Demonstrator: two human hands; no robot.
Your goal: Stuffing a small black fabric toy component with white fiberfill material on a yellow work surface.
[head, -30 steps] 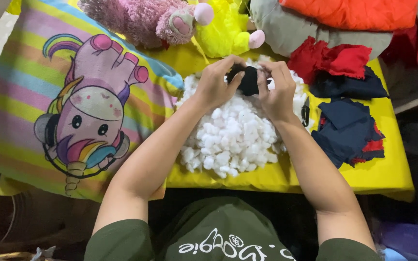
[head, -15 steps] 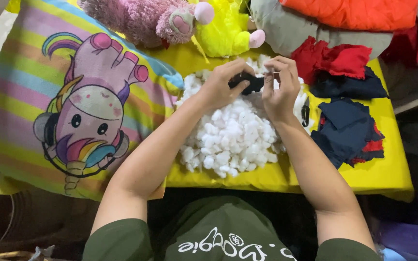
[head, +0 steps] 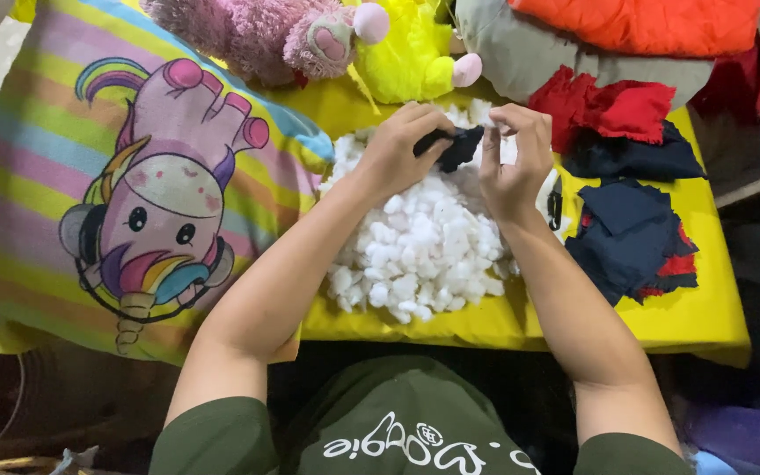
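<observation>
**Both hands on a small dark cloth piece above the stuffing heap**

From my remote seat I see the left hand point(head: 398, 149) curled around one end of a small dark cloth piece point(head: 457, 146), fingers wrapped closed on it. The right hand point(head: 514, 158) meets it from the 3 o'clock side, thumb and fingertips pinched narrow at the piece's edge; whether a bit of white fluff sits in that pinch I cannot tell. The piece is held just above the far part of a heap of white stuffing point(head: 415, 246), which lies on a yellow cloth point(head: 697, 308) covering the work surface.

At 9 o'clock from the heap lies a striped pillow point(head: 63, 176) printed with a cartoon unicorn, its edge just beside the fluff. At 12 o'clock sit a pink plush toy point(head: 257, 35) and a yellow plush toy point(head: 406, 53), side by side and touching. At 3 o'clock from the hands lies a stack of navy fabric scraps point(head: 631, 229) with red showing at its edges, and beyond it, toward 1 o'clock, red fabric scraps point(head: 613, 110). An orange cushion point(head: 644, 22) rests at the far edge.
</observation>
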